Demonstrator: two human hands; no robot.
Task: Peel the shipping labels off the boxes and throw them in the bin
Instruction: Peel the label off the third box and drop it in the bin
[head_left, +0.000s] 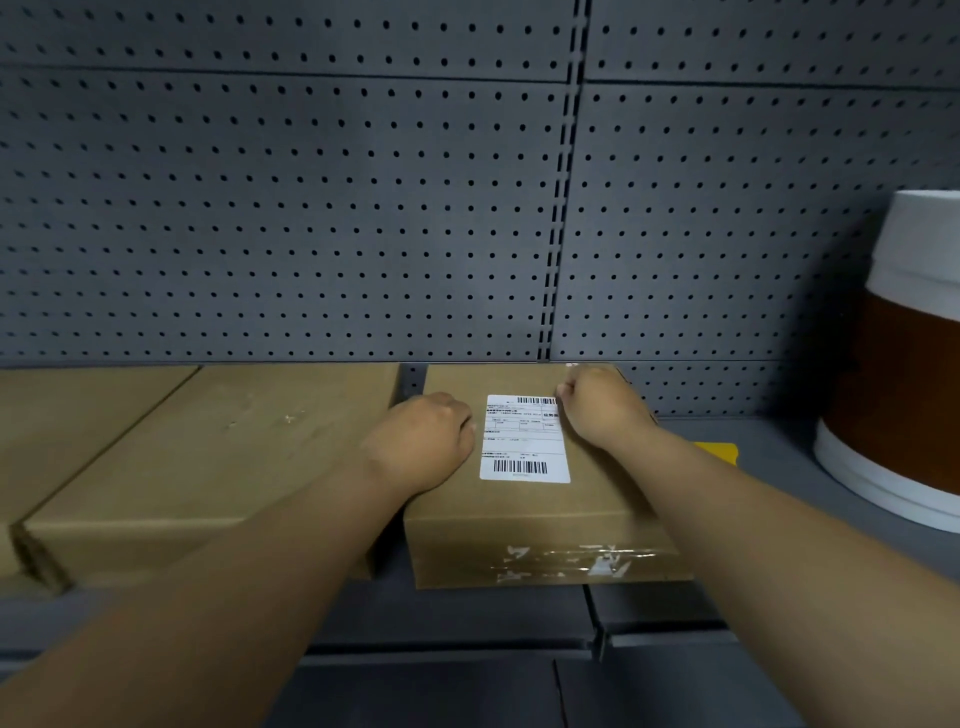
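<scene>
A brown cardboard box (524, 519) lies on the grey shelf in the middle of the view. A white shipping label (523, 447) with barcodes is stuck flat on its top. My left hand (423, 441) rests as a fist on the box's left top edge, just left of the label. My right hand (597, 408) sits at the label's far right corner, fingers curled and pinched against that corner; whether the corner is lifted is hidden by the fingers. No bin is clearly identifiable.
Two larger cardboard boxes (208, 457) lie to the left on the shelf. A white and brown round container (904, 364) stands at the right. A yellow object (719, 451) peeks out behind my right forearm. A grey pegboard wall (311, 208) backs the shelf (779, 467).
</scene>
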